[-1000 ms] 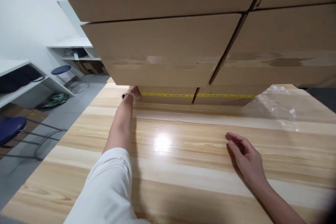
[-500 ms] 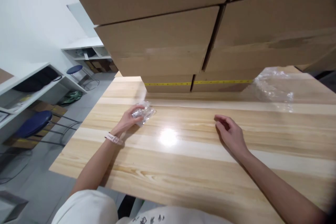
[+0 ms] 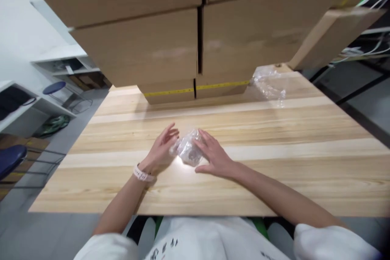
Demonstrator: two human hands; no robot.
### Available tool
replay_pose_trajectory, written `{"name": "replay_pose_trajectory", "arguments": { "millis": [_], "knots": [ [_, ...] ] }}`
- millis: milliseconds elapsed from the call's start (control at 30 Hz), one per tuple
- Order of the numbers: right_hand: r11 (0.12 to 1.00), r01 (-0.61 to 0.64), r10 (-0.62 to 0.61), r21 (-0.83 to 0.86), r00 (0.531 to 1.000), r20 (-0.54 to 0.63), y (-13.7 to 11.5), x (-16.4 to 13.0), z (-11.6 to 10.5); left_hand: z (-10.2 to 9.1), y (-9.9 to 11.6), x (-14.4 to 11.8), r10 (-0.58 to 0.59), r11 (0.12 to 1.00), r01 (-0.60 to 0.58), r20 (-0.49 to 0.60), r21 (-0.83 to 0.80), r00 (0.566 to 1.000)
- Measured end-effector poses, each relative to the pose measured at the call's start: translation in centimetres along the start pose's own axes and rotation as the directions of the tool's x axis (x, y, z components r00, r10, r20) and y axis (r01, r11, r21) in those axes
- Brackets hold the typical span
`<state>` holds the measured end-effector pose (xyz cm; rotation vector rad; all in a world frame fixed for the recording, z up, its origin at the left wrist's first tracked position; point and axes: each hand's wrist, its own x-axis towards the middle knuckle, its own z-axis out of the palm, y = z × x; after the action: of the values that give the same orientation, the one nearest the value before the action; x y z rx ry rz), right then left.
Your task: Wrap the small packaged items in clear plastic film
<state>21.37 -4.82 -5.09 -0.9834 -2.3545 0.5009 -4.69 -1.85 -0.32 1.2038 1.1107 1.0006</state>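
Between my hands, on the wooden table (image 3: 122, 126), lies a crumpled clear plastic bag (image 3: 189, 149); what it holds, if anything, I cannot make out. My left hand (image 3: 163, 146) is at its left side, fingers apart and slightly curled, with the thumb close to the plastic. From the right, my right hand (image 3: 213, 154) touches the bag with spread fingers, thumb held away below it. A light band circles my left wrist.
Stacked cardboard boxes (image 3: 137, 48) stand across the back of the table, crossed low down by a yellow strip (image 3: 170, 92). Another clear plastic wrap (image 3: 268, 83) lies at the back right. Blue stools (image 3: 12, 160) and white shelves (image 3: 30, 109) are on the left.
The plastic bag has come from the left to the middle, near my body, and my left hand has loosened from it. My right hand has moved left onto the bag. The view has shifted right.
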Motion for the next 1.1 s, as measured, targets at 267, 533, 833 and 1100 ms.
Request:
{"name": "replay_pose_trajectory", "arguments": {
  "millis": [267,533,833,1100],
  "knots": [
    [0.996,-0.056,0.057,-0.075,0.998,0.015,-1.4,1.3,1.4,1.1,-1.3,0.0,0.003,1.000,-0.002,0.148,-0.004,0.989],
    [0.998,-0.063,0.063,-0.009,0.998,-0.031,-1.4,1.3,0.9,1.9,-0.7,-0.8,0.035,0.978,-0.066,0.155,0.200,0.987],
    [0.855,-0.495,0.434,-0.157,0.847,-0.307,5.3,0.9,-3.2,-0.4,0.1,-1.0,0.125,0.928,-0.113,-0.011,0.355,0.992],
    [0.963,-0.252,0.208,-0.099,0.921,-0.331,0.4,1.8,-0.6,-0.4,-0.9,-1.0,0.167,0.695,-0.251,0.188,0.674,0.968]
  ]
}}
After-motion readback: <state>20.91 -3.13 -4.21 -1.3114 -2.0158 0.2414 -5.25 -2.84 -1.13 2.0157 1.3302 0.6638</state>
